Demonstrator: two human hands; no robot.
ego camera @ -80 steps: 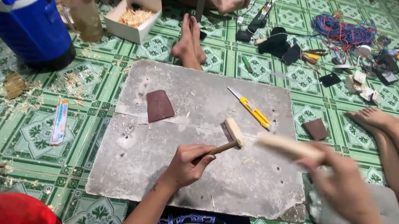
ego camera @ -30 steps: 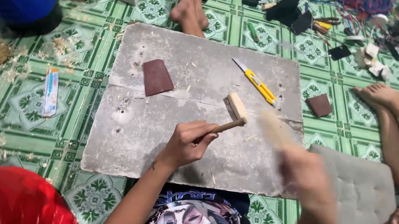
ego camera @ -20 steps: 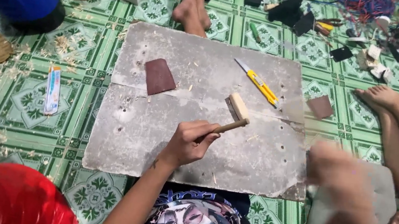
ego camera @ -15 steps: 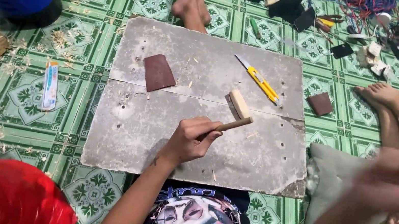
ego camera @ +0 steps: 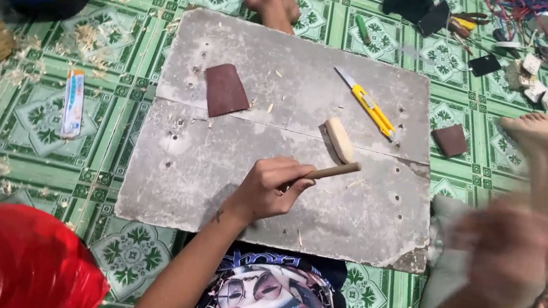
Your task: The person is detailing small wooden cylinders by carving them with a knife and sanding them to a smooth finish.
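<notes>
Left hand (ego camera: 267,192) gripping small wooden mallet (ego camera: 338,152) by its handle, head resting on grey board (ego camera: 214,181) for steadiness; right hand (ego camera: 511,252) blurred beside cushion, grip impossible to tell.

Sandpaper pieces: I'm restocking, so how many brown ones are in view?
2. One sandpaper piece lies on the grey board, upper left; the other sandpaper piece lies on the floor tiles beside the board's right edge. More may be hidden.

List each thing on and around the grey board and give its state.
Left hand: closed on wooden mallet, head resting on board.
Right hand: blurred, grip unclear.
Yellow utility knife: lying flat, blade out.
Sandpaper: flat on board.
</notes>
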